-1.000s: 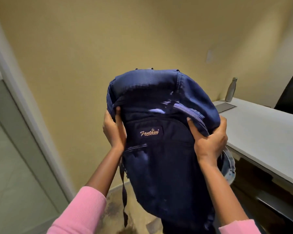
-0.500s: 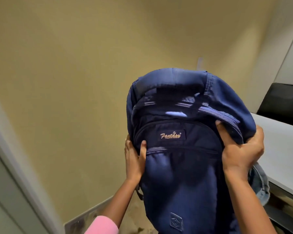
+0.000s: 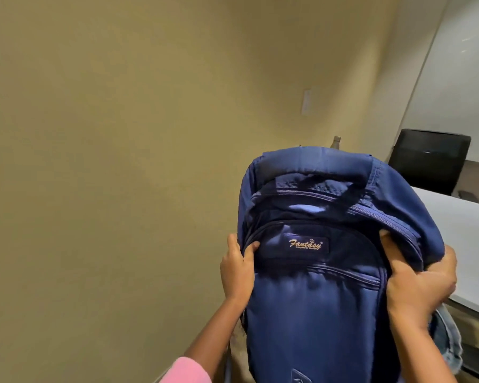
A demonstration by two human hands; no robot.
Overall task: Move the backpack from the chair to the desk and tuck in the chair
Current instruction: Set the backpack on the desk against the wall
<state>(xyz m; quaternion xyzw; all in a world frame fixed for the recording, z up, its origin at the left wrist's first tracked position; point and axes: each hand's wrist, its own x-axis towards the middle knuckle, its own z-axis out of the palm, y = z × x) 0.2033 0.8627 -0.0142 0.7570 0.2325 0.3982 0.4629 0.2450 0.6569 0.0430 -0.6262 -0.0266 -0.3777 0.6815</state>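
We are carrying the backpack (image 3: 321,286), one only, held up in the lower middle of the frame with both hands clamped on its sides: our left hand (image 3: 237,269) at its left edge, our right hand (image 3: 423,283) bunching fabric at its right. Next, we judge, we are swinging it right and lowering it onto the one desk (image 3: 465,244) at the right edge. One black chair (image 3: 429,160) is showing upper right, and one bottle (image 3: 335,141) is peeking above the bag.
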